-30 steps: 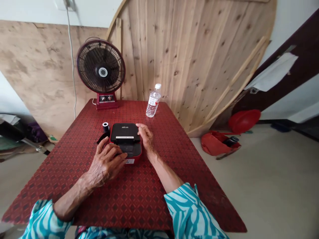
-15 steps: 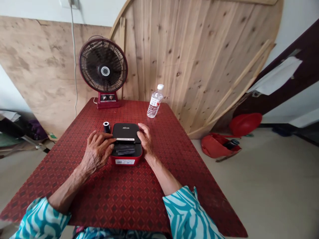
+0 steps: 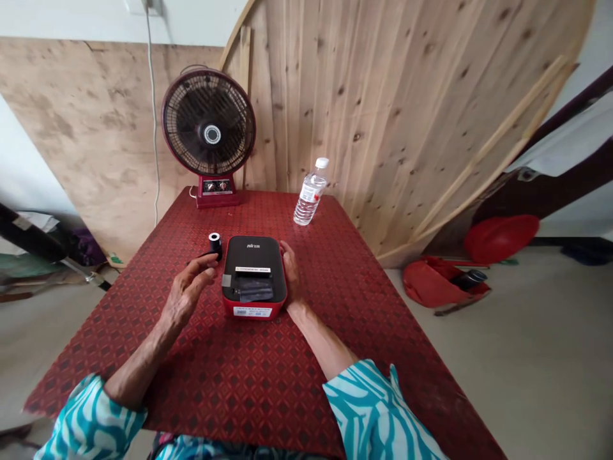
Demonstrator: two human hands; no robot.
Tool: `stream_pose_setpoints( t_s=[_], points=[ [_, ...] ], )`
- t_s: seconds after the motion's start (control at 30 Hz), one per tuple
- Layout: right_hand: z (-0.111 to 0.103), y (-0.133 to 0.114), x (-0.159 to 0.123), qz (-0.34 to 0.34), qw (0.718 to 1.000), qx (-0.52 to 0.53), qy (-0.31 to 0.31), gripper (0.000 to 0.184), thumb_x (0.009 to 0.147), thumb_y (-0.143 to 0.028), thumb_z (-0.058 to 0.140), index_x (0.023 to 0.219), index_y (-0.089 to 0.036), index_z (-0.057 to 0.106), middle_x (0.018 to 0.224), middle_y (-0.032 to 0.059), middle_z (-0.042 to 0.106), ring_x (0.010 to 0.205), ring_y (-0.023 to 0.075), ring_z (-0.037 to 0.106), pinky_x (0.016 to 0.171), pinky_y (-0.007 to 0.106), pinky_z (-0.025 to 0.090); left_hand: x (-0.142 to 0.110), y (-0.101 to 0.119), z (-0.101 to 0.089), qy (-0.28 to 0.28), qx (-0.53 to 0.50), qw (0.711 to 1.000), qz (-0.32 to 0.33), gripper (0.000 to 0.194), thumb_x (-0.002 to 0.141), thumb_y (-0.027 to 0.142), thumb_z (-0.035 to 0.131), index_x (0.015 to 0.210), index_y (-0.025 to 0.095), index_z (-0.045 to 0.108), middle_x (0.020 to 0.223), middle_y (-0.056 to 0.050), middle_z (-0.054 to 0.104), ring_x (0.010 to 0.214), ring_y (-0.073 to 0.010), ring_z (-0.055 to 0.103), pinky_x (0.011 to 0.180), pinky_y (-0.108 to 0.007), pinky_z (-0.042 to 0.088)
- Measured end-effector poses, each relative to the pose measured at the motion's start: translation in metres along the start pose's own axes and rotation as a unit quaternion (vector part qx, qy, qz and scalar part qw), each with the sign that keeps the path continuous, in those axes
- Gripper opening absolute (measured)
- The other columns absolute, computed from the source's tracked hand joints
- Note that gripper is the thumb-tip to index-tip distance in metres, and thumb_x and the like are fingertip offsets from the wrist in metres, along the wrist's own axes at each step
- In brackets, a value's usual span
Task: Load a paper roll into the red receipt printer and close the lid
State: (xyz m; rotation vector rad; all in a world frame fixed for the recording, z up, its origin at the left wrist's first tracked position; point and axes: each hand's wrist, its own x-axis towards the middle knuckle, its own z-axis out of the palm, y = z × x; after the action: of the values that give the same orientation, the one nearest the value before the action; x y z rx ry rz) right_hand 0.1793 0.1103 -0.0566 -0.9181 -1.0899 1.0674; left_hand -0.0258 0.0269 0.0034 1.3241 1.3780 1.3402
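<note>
A small label printer (image 3: pixel 253 251) with a black top and red base sits on the table, its lid down flat. A white strip label and a dark, film-like piece lie across the front part of its top. My right hand (image 3: pixel 293 278) rests along the printer's right side, fingers stretched against it rather than wrapped round. To the left, my left hand (image 3: pixel 186 295) hovers apart from the printer, its fingers loosely spread and holding nothing. Just beyond those fingertips stands a small black roll (image 3: pixel 215 244) with a white ring on its top end.
A red fan (image 3: pixel 209 134) stands at the table's back left, and a clear water bottle (image 3: pixel 309 197) at the back right. Patterned red cloth covers the table (image 3: pixel 230 377). On the floor to the right lie a red bag (image 3: pixel 426 281) and a red basin (image 3: pixel 502 236).
The printer's lid has gone from slightly raised to closed. My left hand has come off it and moved left. My right fingers have slid from the lid's edge to the printer's side.
</note>
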Motion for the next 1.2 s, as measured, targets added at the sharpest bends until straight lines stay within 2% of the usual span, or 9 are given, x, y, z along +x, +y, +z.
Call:
stream_pose_setpoints(
  t_s=[0.1, 0.17, 0.3, 0.43, 0.63, 0.77, 0.93, 1.1, 1.2],
  points=[
    [0.002, -0.002, 0.0, 0.009, 1.0, -0.001, 0.003, 0.047, 0.085, -0.055, 0.047, 0.117, -0.022, 0.058, 0.119, 0.007, 0.066, 0.11, 0.0234, 0.059, 0.096, 0.042, 0.047, 0.004, 0.0, 0.002, -0.065, -0.075, 0.99, -0.096, 0.053, 0.074, 0.045, 0.067, 0.119, 0.019, 0.06, 0.103, -0.007, 0.066, 0.089, -0.0239, 0.063, 0.077, -0.035, 0.049],
    [0.003, -0.003, 0.0, 0.01, 1.0, -0.012, 0.0, 0.044, 0.085, -0.053, 0.047, 0.114, -0.023, 0.06, 0.117, 0.0063, 0.067, 0.109, 0.0235, 0.059, 0.095, 0.041, 0.047, 0.008, 0.0, 0.004, -0.079, -0.094, 0.985, -0.123, 0.056, 0.07, 0.043, 0.071, 0.118, 0.018, 0.06, 0.093, -0.004, 0.065, 0.084, -0.0222, 0.063, 0.074, -0.034, 0.049],
    [0.002, -0.002, 0.002, 0.004, 1.0, -0.011, -0.005, 0.042, 0.085, -0.052, 0.048, 0.11, -0.023, 0.062, 0.113, 0.0056, 0.069, 0.107, 0.0227, 0.06, 0.094, 0.039, 0.047, 0.015, 0.002, 0.007, -0.069, -0.097, 0.984, -0.135, 0.06, 0.064, 0.039, 0.074, 0.118, 0.017, 0.06, 0.083, -0.001, 0.06, 0.075, -0.0188, 0.061, 0.068, -0.032, 0.048],
    [0.002, 0.001, 0.003, 0.013, 1.0, 0.017, -0.006, 0.043, 0.084, -0.052, 0.048, 0.11, -0.021, 0.062, 0.114, 0.006, 0.068, 0.106, 0.0219, 0.06, 0.093, 0.039, 0.047, 0.017, 0.004, 0.008, -0.066, -0.092, 0.984, -0.137, 0.064, 0.059, 0.036, 0.077, 0.117, 0.017, 0.059, 0.082, 0.0, 0.061, 0.076, -0.0191, 0.061, 0.066, -0.031, 0.047],
    [0.001, -0.002, 0.003, 0.016, 1.0, 0.006, -0.003, 0.04, 0.085, -0.052, 0.048, 0.108, -0.023, 0.063, 0.114, 0.0059, 0.068, 0.107, 0.0232, 0.06, 0.095, 0.04, 0.047, 0.017, 0.008, 0.007, -0.078, -0.123, 0.97, -0.193, 0.068, 0.057, 0.035, 0.08, 0.12, 0.018, 0.057, 0.085, 0.0, 0.063, 0.07, -0.0153, 0.061, 0.063, -0.028, 0.045],
    [0.0, -0.002, 0.003, 0.028, 1.0, 0.009, -0.004, 0.038, 0.085, -0.051, 0.049, 0.109, -0.025, 0.063, 0.114, 0.0046, 0.068, 0.108, 0.0239, 0.06, 0.096, 0.041, 0.047, 0.017, 0.006, 0.006, -0.091, -0.144, 0.963, -0.208, 0.066, 0.059, 0.034, 0.081, 0.119, 0.02, 0.058, 0.084, 0.0, 0.064, 0.07, -0.0149, 0.062, 0.063, -0.026, 0.045],
    [-0.001, 0.0, 0.003, 0.049, 0.999, 0.02, -0.004, 0.037, 0.084, -0.051, 0.049, 0.109, -0.026, 0.062, 0.115, 0.0037, 0.068, 0.107, 0.0229, 0.06, 0.096, 0.041, 0.047, 0.017, -0.002, 0.006, -0.095, -0.16, 0.961, -0.204, 0.061, 0.062, 0.034, 0.08, 0.118, 0.021, 0.06, 0.088, -0.002, 0.067, 0.074, -0.0165, 0.064, 0.064, -0.026, 0.048],
    [0.0, 0.001, 0.004, 0.034, 0.999, 0.026, -0.004, 0.036, 0.085, -0.049, 0.049, 0.109, -0.026, 0.063, 0.116, 0.0029, 0.067, 0.111, 0.0212, 0.059, 0.101, 0.04, 0.044, 0.018, -0.006, 0.007, -0.11, -0.182, 0.955, -0.206, 0.06, 0.062, 0.033, 0.079, 0.118, 0.022, 0.06, 0.104, -0.007, 0.07, 0.087, -0.0223, 0.068, 0.073, -0.03, 0.053],
    [0.001, 0.0, 0.004, 0.037, 0.999, 0.034, 0.001, 0.038, 0.085, -0.05, 0.049, 0.109, -0.024, 0.063, 0.116, 0.0035, 0.067, 0.111, 0.021, 0.059, 0.101, 0.039, 0.044, 0.017, -0.006, 0.007, -0.113, -0.175, 0.958, -0.196, 0.059, 0.063, 0.033, 0.078, 0.118, 0.022, 0.06, 0.105, -0.007, 0.07, 0.088, -0.0225, 0.068, 0.074, -0.03, 0.053]
  ],
)
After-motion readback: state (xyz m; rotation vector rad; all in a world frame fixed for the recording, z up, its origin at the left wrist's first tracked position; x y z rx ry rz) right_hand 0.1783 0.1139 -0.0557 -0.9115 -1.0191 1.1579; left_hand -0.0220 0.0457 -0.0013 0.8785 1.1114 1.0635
